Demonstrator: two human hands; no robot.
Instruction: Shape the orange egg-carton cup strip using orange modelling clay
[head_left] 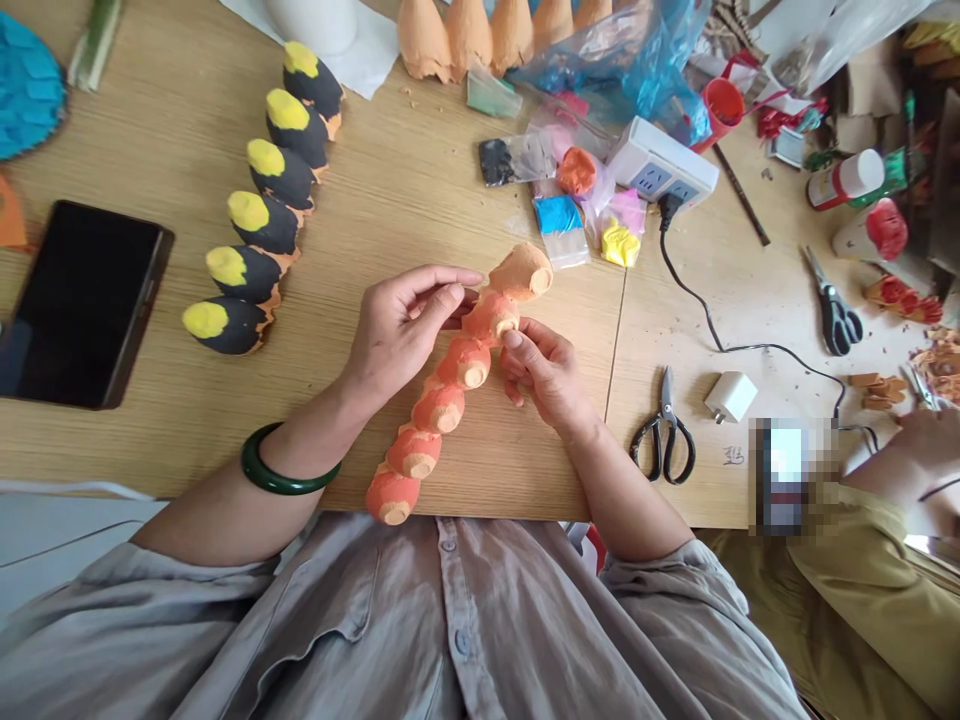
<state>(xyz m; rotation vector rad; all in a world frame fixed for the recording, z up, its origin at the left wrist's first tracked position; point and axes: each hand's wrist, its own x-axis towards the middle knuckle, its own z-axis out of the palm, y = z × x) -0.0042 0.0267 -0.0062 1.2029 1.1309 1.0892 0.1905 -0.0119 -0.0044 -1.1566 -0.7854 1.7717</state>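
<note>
A strip of several joined cup shapes (438,409) slants over the table's front edge. Most of its cups are covered in orange-red; the top one is pale peach. My right hand (551,375) grips the strip near its second cup from the top, thumb on the round end, with a bit of orange material by its curled fingers. On the other side, my left hand (409,325) touches the strip with its fingertips, thumb and fingers bent around its edge. A green bangle (289,480) circles my left wrist.
Black-and-yellow cups (266,220) stand in a row at left, beside a black tablet (82,300). Behind lie clay bags (559,215) and a power strip (664,165). Scissors (665,430), a white adapter (730,397) and a cable are at right. Another person's hand (911,450) is at far right.
</note>
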